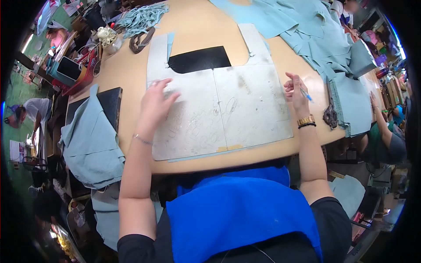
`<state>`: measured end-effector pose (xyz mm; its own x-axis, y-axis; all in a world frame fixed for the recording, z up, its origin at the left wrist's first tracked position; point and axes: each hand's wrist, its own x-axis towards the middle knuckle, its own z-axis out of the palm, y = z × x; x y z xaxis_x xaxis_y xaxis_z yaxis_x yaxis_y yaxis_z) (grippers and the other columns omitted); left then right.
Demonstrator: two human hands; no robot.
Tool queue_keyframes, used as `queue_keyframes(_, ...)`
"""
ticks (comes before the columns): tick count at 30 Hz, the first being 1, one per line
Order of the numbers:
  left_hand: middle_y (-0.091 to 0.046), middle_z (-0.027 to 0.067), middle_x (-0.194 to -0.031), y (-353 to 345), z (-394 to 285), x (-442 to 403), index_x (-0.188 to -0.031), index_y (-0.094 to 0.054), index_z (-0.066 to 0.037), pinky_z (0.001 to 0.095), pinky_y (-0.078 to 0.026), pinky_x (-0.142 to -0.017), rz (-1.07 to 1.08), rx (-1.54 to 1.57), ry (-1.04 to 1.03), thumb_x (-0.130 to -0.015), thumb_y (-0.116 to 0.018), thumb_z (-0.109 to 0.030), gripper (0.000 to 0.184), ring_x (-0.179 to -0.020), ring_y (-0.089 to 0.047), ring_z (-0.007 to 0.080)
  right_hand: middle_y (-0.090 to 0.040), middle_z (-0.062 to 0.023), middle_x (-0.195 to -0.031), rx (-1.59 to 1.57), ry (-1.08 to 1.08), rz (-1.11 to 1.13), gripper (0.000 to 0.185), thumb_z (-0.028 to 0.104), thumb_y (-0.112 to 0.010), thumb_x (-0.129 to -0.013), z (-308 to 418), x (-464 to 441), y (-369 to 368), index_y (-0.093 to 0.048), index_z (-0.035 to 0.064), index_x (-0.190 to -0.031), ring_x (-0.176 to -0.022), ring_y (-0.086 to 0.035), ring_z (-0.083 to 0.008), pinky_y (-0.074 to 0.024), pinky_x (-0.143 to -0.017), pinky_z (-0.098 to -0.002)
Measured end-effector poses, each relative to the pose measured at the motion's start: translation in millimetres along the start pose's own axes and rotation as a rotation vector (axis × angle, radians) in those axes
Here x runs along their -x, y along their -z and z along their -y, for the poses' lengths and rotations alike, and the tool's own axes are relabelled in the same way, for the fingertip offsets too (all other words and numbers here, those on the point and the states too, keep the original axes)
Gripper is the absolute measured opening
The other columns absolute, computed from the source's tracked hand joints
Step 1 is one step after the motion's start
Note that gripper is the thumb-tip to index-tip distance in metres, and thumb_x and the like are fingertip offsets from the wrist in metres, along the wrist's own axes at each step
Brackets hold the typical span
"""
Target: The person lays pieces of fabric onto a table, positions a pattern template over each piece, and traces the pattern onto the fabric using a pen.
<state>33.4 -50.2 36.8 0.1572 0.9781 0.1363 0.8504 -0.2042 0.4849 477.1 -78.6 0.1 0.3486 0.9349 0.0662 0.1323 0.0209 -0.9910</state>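
Note:
A worn white pattern board [252, 103] with pencil writing lies flat on the wooden table [193, 17]. Light blue-green fabric peeks out beneath its front edge. Over the board's left part is my left hand [157, 100], its fingers apart and nothing in it. My right hand [298, 95], beside the board's right edge, is curled around a pen [306, 94] with a blue end. A black piece [199, 59] shows inside the board's neck-shaped cutout.
Blue-green fabric [302, 35] is heaped at the back right, with a folded stack [351, 103] below it. Fabric strips [142, 19] lie at the back left. More fabric [92, 142] covers a dark board [115, 103] at left. A co-worker's arm [381, 111] shows at far right.

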Motion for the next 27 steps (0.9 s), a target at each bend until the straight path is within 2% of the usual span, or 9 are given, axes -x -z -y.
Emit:
queue_keyframes(2,-0.059,0.0140,-0.120,-18,-21,-32,-0.127,-0.058,-0.009,0.0382,-0.048,-0.094,0.075,-0.040,-0.216,-0.076,-0.076,-0.033,0.059,-0.113,-0.057,0.0286,-0.057,0.0029,-0.080,-0.041,0.021,0.023,0.043,0.042,-0.049,-0.101,2,-5,-14,-0.066,0.0040,-0.114,-0.064,-0.047,-0.0028,-0.0435,-0.057,-0.0182)
queue_keyframes(5,-0.056,0.0129,-0.126,-43,-41,-65,-0.126,-0.059,-0.010,0.0399,-0.045,-0.097,0.165,-0.049,-0.293,-0.074,-0.078,-0.035,0.061,-0.119,-0.053,0.0296,-0.061,0.0020,-0.082,-0.050,0.057,0.083,0.036,0.035,-0.054,-0.099,10,-8,-42,-0.068,0.0041,-0.111,-0.067,-0.051,-0.0032,-0.0457,-0.060,-0.0187)
queue_keyframes(8,-0.056,0.0116,-0.127,-42,-58,-79,-0.125,-0.061,-0.011,0.0413,-0.044,-0.099,0.333,-0.178,-0.221,-0.071,-0.080,-0.036,0.063,-0.120,-0.052,0.0296,-0.065,0.0013,-0.089,-0.067,0.051,0.149,0.027,0.026,-0.061,-0.095,15,-8,-64,-0.067,0.0049,-0.111,-0.075,-0.056,-0.0041,-0.0477,-0.065,-0.0190)
queue_keyframes(10,-0.056,0.0109,-0.126,-40,-60,-83,-0.124,-0.062,-0.011,0.0418,-0.043,-0.100,0.348,-0.193,-0.212,-0.069,-0.082,-0.037,0.064,-0.120,-0.052,0.0288,-0.068,-0.0006,-0.092,-0.091,0.035,0.165,0.021,0.015,-0.065,-0.091,20,-7,-78,-0.067,0.0053,-0.109,-0.077,-0.059,-0.0049,-0.0488,-0.068,-0.0195)
queue_keyframes(14,-0.057,0.0101,-0.124,-38,-61,-83,-0.123,-0.063,-0.012,0.0417,-0.042,-0.100,0.365,-0.203,-0.215,-0.066,-0.083,-0.037,0.065,-0.119,-0.053,0.0281,-0.068,-0.0018,-0.083,-0.066,0.056,0.229,0.019,0.014,-0.066,-0.088,15,-17,-104,-0.068,0.0017,-0.102,-0.071,-0.060,-0.0064,-0.0495,-0.066,-0.0211)
queue_keyframes(20,-0.060,0.0098,-0.118,-39,-59,-79,-0.120,-0.064,-0.011,0.0388,-0.044,-0.098,0.321,-0.207,-0.261,-0.066,-0.084,-0.037,0.063,-0.114,-0.055,0.0285,-0.066,-0.0018,-0.075,0.023,0.257,0.298,0.013,0.013,-0.067,-0.083,14,-30,-154,-0.067,0.0014,-0.089,-0.067,-0.058,-0.0058,-0.0476,-0.060,-0.0227)
queue_keyframes(25,-0.059,0.0090,-0.118,-40,-59,-74,-0.120,-0.063,-0.012,0.0404,-0.043,-0.098,0.294,-0.223,-0.271,-0.068,-0.083,-0.037,0.062,-0.115,-0.055,0.0280,-0.062,-0.0008,-0.067,-0.017,0.343,0.392,0.010,0.011,-0.066,-0.080,8,-35,-191,-0.062,0.0017,-0.081,-0.061,-0.056,-0.0064,-0.0467,-0.055,-0.0233)
queue_keyframes(27,-0.058,0.0082,-0.118,-42,-56,-68,-0.119,-0.063,-0.013,0.0415,-0.043,-0.097,0.232,-0.246,-0.306,-0.070,-0.081,-0.037,0.058,-0.115,-0.054,0.0277,-0.061,-0.0023,-0.064,0.070,0.363,0.390,0.010,0.009,-0.065,-0.078,6,-32,-191,-0.060,0.0007,-0.077,-0.058,-0.057,-0.0081,-0.0474,-0.054,-0.0237)
